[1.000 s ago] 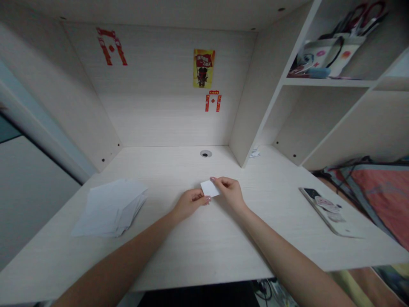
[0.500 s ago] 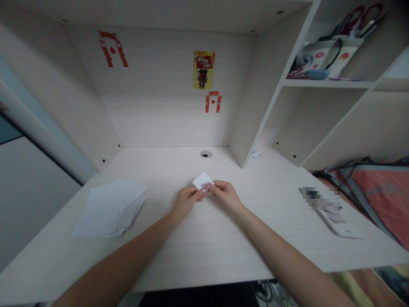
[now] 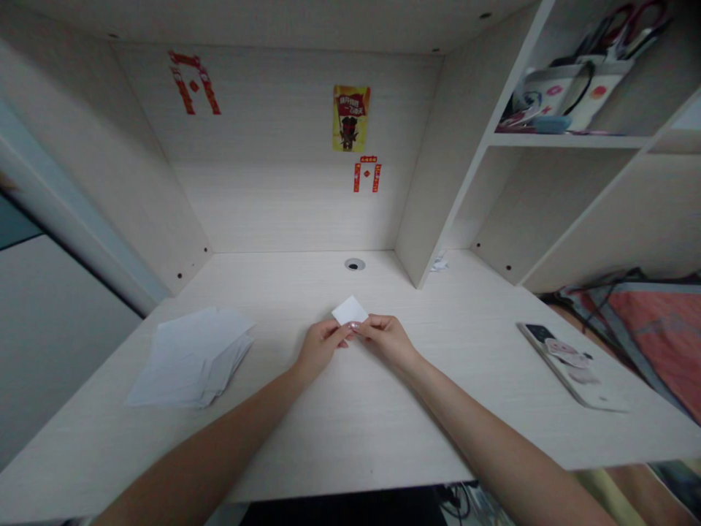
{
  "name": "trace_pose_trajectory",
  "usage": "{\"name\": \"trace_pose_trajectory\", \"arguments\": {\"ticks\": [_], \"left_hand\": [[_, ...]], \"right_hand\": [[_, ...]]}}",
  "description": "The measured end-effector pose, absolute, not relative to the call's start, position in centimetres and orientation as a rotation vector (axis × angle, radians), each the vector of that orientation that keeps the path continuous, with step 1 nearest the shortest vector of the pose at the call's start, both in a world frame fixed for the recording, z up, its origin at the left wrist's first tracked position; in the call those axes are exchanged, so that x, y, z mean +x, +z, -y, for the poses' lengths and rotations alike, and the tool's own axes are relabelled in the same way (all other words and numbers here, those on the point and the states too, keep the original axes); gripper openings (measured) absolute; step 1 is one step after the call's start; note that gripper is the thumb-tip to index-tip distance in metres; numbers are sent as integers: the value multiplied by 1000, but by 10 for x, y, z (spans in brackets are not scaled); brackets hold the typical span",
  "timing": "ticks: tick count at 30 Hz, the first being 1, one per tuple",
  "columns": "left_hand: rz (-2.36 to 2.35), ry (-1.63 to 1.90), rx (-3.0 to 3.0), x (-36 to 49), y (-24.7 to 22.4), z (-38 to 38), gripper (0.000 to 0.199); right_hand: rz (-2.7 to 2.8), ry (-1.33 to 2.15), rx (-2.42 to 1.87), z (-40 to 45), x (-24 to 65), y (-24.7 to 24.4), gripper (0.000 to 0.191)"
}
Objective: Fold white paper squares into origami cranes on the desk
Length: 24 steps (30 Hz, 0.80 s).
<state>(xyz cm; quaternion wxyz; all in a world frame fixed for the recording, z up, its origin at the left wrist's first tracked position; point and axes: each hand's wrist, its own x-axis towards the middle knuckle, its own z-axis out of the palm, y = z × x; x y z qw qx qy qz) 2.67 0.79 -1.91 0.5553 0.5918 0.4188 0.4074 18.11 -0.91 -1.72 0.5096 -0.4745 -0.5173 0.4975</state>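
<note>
A small white piece of paper is held at the middle of the desk, one corner pointing away from me. My left hand pinches its near left side between thumb and fingers. From the right, my right hand grips the near right side, and the two thumbs meet over the paper's near part. The fingertips hide the paper's lower portion. To the left of my hands lies a loose stack of white paper sheets.
A phone with stickers lies on the desk at the right. A divider panel stands behind on the right. Cups with scissors and pens sit on the upper shelf. A red and grey bag is at the far right.
My right thumb has shifted slightly left and down, against my left thumb, showing more of the paper. The view has shifted very slightly.
</note>
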Motion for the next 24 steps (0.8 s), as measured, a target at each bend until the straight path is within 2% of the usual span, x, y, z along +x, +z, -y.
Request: {"name": "trace_pose_trajectory", "arguments": {"ticks": [5, 16, 24], "left_hand": [[-986, 940, 1397, 27, -16, -7, 32], [-975, 932, 1382, 28, -15, -7, 33], [-970, 933, 1416, 29, -16, -7, 32]], "right_hand": [[1220, 1235, -1142, 7, 182, -18, 36], [1148, 1152, -1202, 8, 188, -10, 34], [1063, 1270, -1129, 1, 191, -20, 39]]}}
